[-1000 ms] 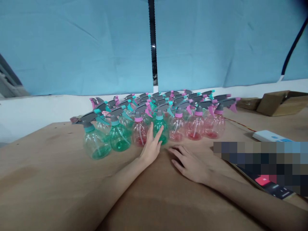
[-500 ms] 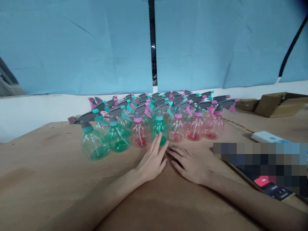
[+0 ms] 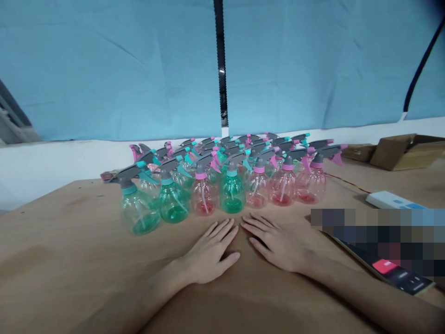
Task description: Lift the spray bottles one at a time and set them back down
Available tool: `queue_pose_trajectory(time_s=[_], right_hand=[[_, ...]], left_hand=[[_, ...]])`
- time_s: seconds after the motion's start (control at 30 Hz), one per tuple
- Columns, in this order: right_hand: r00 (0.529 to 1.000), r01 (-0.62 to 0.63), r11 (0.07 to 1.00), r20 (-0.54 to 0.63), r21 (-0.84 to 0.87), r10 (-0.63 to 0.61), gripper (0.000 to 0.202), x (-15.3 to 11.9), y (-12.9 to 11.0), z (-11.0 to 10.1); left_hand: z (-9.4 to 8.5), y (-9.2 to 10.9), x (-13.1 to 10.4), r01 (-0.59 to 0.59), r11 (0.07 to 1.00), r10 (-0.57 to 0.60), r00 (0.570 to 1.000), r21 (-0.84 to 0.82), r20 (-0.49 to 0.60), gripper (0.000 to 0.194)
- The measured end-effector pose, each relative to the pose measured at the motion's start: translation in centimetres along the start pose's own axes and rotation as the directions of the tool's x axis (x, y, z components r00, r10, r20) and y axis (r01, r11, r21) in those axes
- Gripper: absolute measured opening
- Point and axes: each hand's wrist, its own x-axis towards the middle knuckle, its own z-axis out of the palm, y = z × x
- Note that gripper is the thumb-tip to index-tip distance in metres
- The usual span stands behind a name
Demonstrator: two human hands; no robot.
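Observation:
Both hands rest palm down on the wooden table [image 3: 69, 241], fingers spread and holding nothing. My left hand [image 3: 210, 253] lies in front of a green spray bottle [image 3: 232, 194] with a teal collar. Close beside it on the right, my right hand [image 3: 278, 241] is nearest to a pink bottle [image 3: 257, 194]. Several round, clear spray bottles stand upright in rows behind the hands, with grey heads and pink or teal triggers. Green or red liquid shows in the front ones. A large green-tinted bottle [image 3: 139, 213] stands at the row's left end.
An open cardboard box [image 3: 399, 155] sits at the back right. In front of it are a white and blue box [image 3: 392, 200] and a thin wire [image 3: 347, 183]. A dark-screened device [image 3: 399, 273], partly pixelated, lies at the right. Blue cloth [image 3: 139, 69] hangs behind.
My left hand has come down and back from the green bottle to lie flat, its fingers more spread. My right hand is nearly unmoved. The view has shifted slightly.

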Motion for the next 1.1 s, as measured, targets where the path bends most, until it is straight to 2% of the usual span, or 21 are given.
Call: queue_pose_trajectory(time_s=[0.13,0.37,0.53,0.7,0.77,0.83,0.9,0.97,1.03,1.1], right_hand=[[1.0,-0.003,1.0,-0.005,-0.005,0.003,0.043,-0.1,0.0,0.1],[1.0,0.009,1.0,0.023,-0.024,-0.008,0.043,0.0,0.1,0.0],[1.0,-0.001,0.999,0.027,-0.035,0.002,0.043,0.0,0.1,-0.1],[0.999,0.004,0.999,0.04,-0.048,-0.002,0.043,0.0,-0.1,-0.2],[0.999,0.005,0.999,0.044,-0.054,-0.003,0.043,0.0,-0.1,-0.2],[0.999,0.006,0.998,0.04,-0.062,-0.004,0.043,0.0,-0.2,-0.3],[1.0,0.011,0.998,0.023,-0.056,-0.01,0.043,0.1,-0.2,-0.3],[1.0,0.014,0.999,0.013,-0.045,-0.014,0.042,0.1,-0.3,-0.3],[1.0,0.008,0.999,0.02,-0.043,-0.007,0.042,0.2,-0.4,-0.3],[0.999,-0.002,0.999,0.035,-0.043,0.004,0.042,0.2,-0.4,-0.4]], left_hand=[[0.0,0.0,0.0,-0.008,1.0,0.008,1.0,0.002,-0.005,0.059],[-0.2,0.2,0.1,0.032,0.999,-0.034,0.997,0.04,0.067,0.061],[-0.4,0.4,0.1,0.031,0.999,-0.033,0.997,0.031,0.074,0.061],[-0.2,0.2,0.2,0.002,0.998,-0.004,1.0,0.062,0.031,0.061],[0.0,0.3,0.2,-0.025,0.995,0.028,0.999,0.102,-0.026,0.057],[0.0,0.5,0.2,-0.041,0.987,0.06,0.991,0.154,-0.122,0.043],[-0.7,0.9,0.3,-0.061,0.975,0.116,0.959,0.213,-0.259,0.033],[-2.6,1.4,1.0,-0.084,0.96,0.194,0.887,0.268,-0.418,0.03],[-5.8,1.7,2.8,-0.084,0.954,0.243,0.781,0.289,-0.575,0.027],[-9.7,1.9,6.1,-0.051,0.967,0.216,0.686,0.25,-0.695,0.027]])
